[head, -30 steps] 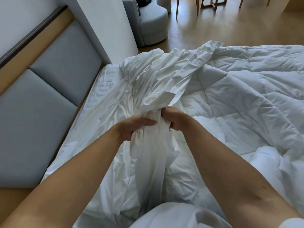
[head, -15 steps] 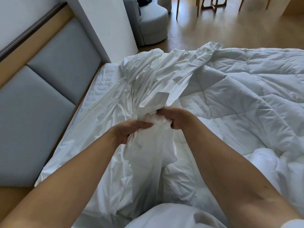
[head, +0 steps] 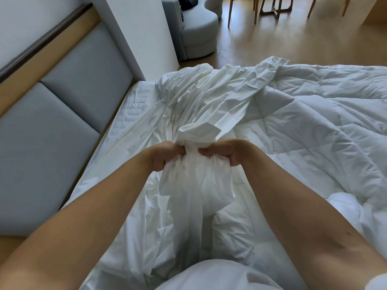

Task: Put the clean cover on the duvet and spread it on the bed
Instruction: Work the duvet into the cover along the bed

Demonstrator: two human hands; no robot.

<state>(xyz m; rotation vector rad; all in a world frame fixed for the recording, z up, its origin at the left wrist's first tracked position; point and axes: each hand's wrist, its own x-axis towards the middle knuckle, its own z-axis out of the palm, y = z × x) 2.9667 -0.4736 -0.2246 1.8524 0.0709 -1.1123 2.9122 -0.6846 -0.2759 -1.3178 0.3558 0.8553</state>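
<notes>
Your left hand (head: pixel 165 154): fingers sunk in bunched cover (head: pixel 196 178), palm side hidden. Your right hand (head: pixel 226 152): same, fingers curl into folds, underside out of sight. What bunch between hands encloses: cannot tell. Duvet (head: pixel 314 126), right of right hand, runs off right edge. Bed (head: pixel 134 105), left of left hand, mostly buried under cover. Far beyond hands: sofa (head: pixel 199 32) and chair legs (head: pixel 257 9) cut by top edge; dark item (head: pixel 189 1) on sofa too clipped to identify. Forearms (head: pixel 94 206) cut by bottom edge.
</notes>
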